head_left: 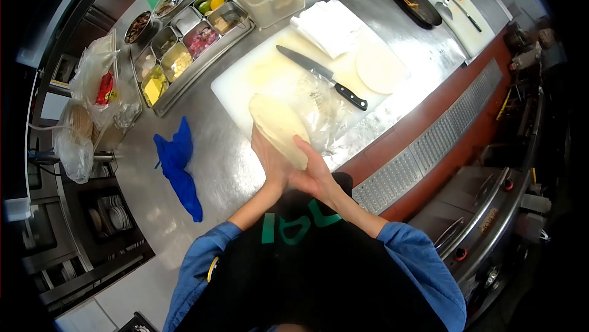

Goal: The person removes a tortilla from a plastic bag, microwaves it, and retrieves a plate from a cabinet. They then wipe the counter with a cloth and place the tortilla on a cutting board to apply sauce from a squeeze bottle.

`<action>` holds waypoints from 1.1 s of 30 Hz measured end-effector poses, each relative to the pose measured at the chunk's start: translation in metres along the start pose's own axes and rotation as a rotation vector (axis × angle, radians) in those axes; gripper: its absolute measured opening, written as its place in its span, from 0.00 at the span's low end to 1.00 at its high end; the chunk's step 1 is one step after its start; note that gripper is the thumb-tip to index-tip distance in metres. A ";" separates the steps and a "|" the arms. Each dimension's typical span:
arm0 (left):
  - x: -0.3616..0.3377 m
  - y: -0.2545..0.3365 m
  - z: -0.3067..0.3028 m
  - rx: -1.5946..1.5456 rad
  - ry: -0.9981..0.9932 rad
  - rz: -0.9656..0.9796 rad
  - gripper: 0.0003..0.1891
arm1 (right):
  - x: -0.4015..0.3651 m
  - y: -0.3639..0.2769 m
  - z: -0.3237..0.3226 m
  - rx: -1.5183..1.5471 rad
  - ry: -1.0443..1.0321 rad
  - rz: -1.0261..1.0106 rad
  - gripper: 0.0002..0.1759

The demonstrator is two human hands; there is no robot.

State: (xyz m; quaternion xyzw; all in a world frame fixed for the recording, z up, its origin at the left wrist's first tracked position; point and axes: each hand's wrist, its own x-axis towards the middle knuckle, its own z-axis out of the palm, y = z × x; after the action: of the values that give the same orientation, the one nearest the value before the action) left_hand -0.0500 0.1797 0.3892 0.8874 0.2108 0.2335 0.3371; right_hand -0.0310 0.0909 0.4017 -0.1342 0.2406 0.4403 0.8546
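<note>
A pale, round tortilla (275, 124) is held tilted in front of my body, over the near edge of the white cutting board (232, 89). My left hand (267, 159) supports it from behind, with most of its fingers hidden. My right hand (314, 171) grips its lower right edge, thumb on the face towards me. Just beyond lies a crumpled clear plastic bag (322, 114). A chef's knife (307, 62) with a black handle rests across the board. Another pale round tortilla (375, 69) lies flat at the board's right side, beside folded white paper towels (328, 28).
A tray of metal containers (199, 40) with chopped ingredients stands back left, beside a plastic tub (282, 3) of bottles. A blue cloth (178, 166) lies on the steel counter at left, near plastic bags (98, 86). A black pan (414, 7) and second board (466, 25) are back right.
</note>
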 end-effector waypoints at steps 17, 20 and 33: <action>0.004 0.000 -0.040 -0.689 0.282 -0.491 0.05 | -0.010 -0.019 -0.035 0.026 0.214 -0.248 0.27; -0.013 -0.009 -0.050 -0.715 0.287 -0.479 0.04 | -0.014 -0.020 -0.026 -0.072 0.252 -0.327 0.25; -0.051 0.000 -0.061 -0.803 0.269 -0.344 0.05 | 0.004 -0.019 -0.039 -0.378 0.093 -0.305 0.25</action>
State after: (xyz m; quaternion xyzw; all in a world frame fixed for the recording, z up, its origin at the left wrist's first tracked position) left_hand -0.1245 0.1827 0.4157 0.6004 0.2896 0.3506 0.6579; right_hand -0.0245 0.0652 0.3672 -0.3468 0.1701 0.3367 0.8587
